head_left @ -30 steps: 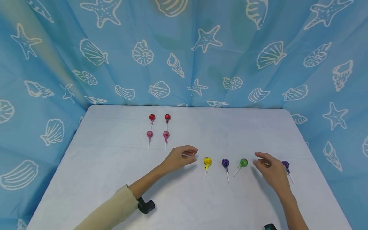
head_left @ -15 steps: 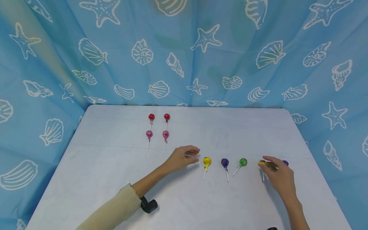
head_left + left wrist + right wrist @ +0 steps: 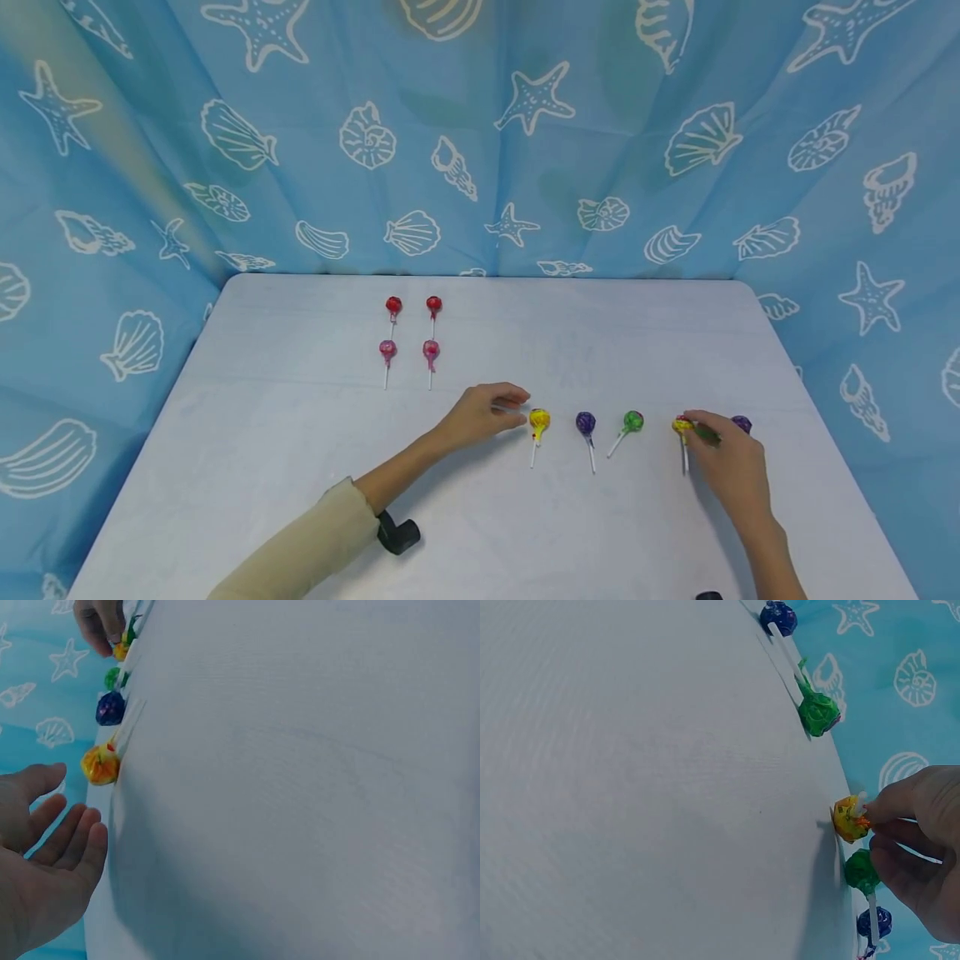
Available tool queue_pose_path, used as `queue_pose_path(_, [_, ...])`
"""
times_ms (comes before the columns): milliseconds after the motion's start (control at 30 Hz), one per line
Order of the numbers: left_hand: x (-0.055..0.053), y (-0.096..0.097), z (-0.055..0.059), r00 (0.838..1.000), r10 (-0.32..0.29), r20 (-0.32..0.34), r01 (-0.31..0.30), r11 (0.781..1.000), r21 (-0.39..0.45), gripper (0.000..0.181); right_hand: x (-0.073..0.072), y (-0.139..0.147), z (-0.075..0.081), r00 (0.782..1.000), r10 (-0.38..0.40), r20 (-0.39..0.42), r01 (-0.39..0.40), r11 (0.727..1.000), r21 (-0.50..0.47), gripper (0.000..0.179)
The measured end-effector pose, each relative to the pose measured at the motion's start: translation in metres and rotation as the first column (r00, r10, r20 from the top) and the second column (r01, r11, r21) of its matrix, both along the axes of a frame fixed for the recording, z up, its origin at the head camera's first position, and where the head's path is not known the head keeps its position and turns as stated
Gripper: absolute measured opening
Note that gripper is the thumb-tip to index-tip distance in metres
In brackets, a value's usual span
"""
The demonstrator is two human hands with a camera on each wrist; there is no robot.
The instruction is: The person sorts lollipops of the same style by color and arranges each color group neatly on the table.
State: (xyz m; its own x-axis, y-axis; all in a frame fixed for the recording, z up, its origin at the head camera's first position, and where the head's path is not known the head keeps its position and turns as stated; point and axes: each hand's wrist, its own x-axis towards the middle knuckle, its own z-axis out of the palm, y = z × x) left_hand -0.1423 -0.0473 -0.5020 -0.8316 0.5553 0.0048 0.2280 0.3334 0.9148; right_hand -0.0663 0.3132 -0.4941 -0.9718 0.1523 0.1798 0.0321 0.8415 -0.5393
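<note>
My right hand pinches a yellow-wrapped lollipop between thumb and fingertip, its white stick pointing toward me in the head view. Right beside it, partly hidden by those fingers, is a green lollipop. A purple lollipop shows just past the hand. My left hand holds nothing; its fingers are loosely bent, the tips close to another yellow lollipop. Between the hands lie a purple lollipop and a green lollipop, the green one's stick slanting down to the left.
Two red lollipops lie at the back left of the white table, with two pink lollipops in front of them. A blue curtain with shells and starfish hangs behind the table's far edge.
My right hand has shifted slightly right and its fingertips have come onto the yellow lollipop, which was hidden behind them before. My left hand has drifted a little right toward the other yellow lollipop.
</note>
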Motion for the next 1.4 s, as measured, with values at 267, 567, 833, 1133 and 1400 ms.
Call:
queue_pose_path(267, [0.000, 0.007, -0.004, 1.000, -0.001, -0.023, 0.000, 0.999, -0.045, 0.033, -0.001, -0.002, -0.001, 1.000, 0.014, -0.028, -0.012, 0.998, 0.068, 0.026])
queue_pose_path(567, [0.001, 0.014, -0.002, 0.997, 0.008, -0.070, -0.015, 0.996, -0.088, 0.030, -0.002, -0.005, -0.007, 0.995, 0.027, -0.097, -0.021, 0.998, 0.064, 0.024])
queue_pose_path(833, [0.005, 0.018, -0.003, 0.998, 0.022, -0.062, -0.029, 0.993, -0.118, 0.026, -0.002, -0.008, -0.010, 0.990, 0.044, -0.136, -0.036, 0.997, 0.063, 0.025])
queue_pose_path(1133, [0.007, 0.021, -0.001, 0.996, 0.023, -0.085, -0.033, 0.992, -0.124, 0.024, -0.002, -0.010, -0.010, 0.994, 0.022, -0.110, -0.015, 0.998, 0.065, 0.031])
queue_pose_path(1400, [0.003, 0.025, -0.006, 0.993, 0.018, -0.118, -0.034, 0.990, -0.135, 0.026, -0.001, -0.011, -0.011, 0.996, 0.017, -0.084, -0.012, 0.998, 0.060, 0.031])
